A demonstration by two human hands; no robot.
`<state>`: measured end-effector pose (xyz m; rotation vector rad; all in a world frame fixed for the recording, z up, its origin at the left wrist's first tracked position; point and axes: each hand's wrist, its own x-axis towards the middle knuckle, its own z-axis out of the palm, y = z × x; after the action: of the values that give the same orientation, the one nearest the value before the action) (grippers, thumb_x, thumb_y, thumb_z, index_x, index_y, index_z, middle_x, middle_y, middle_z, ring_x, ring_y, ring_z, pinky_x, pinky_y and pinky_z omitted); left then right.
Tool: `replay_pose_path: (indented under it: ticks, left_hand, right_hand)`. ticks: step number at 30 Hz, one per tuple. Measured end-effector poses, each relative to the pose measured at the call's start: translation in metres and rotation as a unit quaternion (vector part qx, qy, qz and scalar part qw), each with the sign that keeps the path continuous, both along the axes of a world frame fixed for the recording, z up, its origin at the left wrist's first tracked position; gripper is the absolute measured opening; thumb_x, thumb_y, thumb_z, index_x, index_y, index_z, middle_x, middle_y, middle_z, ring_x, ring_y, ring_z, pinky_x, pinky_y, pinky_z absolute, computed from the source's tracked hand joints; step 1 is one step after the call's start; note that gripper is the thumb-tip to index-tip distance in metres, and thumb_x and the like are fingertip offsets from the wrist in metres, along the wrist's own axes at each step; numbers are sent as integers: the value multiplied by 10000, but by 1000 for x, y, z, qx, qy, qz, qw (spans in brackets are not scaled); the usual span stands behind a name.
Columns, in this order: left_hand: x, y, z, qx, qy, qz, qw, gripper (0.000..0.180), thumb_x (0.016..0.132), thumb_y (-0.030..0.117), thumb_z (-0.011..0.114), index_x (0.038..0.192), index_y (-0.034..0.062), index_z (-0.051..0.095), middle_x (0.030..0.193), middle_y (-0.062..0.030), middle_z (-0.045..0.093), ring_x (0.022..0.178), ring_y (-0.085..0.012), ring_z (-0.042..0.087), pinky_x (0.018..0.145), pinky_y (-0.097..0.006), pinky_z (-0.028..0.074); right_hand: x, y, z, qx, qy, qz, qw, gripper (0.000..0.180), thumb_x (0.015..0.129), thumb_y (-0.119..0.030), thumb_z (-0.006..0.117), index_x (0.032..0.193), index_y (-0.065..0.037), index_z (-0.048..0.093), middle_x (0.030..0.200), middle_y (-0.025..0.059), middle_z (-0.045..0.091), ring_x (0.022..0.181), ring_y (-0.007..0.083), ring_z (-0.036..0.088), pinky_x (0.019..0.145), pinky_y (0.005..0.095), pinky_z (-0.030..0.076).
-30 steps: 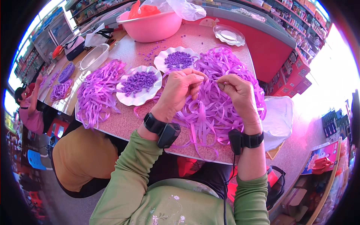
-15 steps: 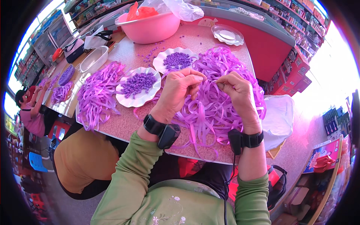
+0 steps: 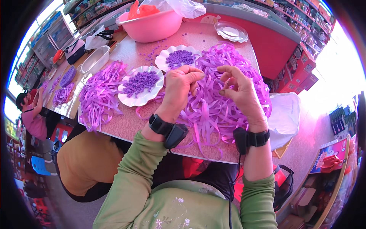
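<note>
My left hand [image 3: 180, 84] is held above the table with thumb and forefinger pinched together; what sits in the pinch is too small to make out. Across from it, my right hand [image 3: 241, 90] has thumb and fingers parted, and nothing shows between them. Both hover over a big heap of purple ribbons [image 3: 213, 110]. Left of my left hand lies a white wavy-edged plate [image 3: 134, 100] of purple beads [image 3: 139, 82]. A second such plate [image 3: 161, 61], also with purple beads [image 3: 180, 58], sits just beyond my left hand.
Another ribbon bundle [image 3: 100, 97] lies on the left. A pink basin [image 3: 152, 27] and clear dishes [image 3: 231, 32] stand at the far side. Loose beads are scattered near the basin. At far left, a person [image 3: 34, 118] sits by a second table. A white bag [image 3: 284, 118] hangs at right.
The hands have drawn slightly apart. My right thumb and fingers have spread out of a pinch, and the thin strand seen between the hands no longer shows.
</note>
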<state>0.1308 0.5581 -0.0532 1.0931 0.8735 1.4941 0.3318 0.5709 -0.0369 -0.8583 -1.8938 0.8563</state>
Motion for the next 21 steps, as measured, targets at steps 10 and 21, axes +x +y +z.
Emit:
replay_pose_path:
  ticks: [10,21]
  left_hand:
    - [0,1,-2,-12,-60,60,996,74,826,46,682,838,-14,639,586,12,511,440,-52,425,395,-209,361]
    - [-2,3,-6,-44,-76,46,995,57,813,29,654,793,-16,624,568,-6,502,417,-71,415,374,-228,357]
  right_hand:
    - [-1,1,0,149,-62,-85,983,521,670,99,680,1158,-66,597,886,12,561,737,112,540,669,231,455]
    - [-15,-5,-3,190,-90,-69,975,501,695,122,624,1144,-98,595,769,41,529,677,156,564,628,292,477]
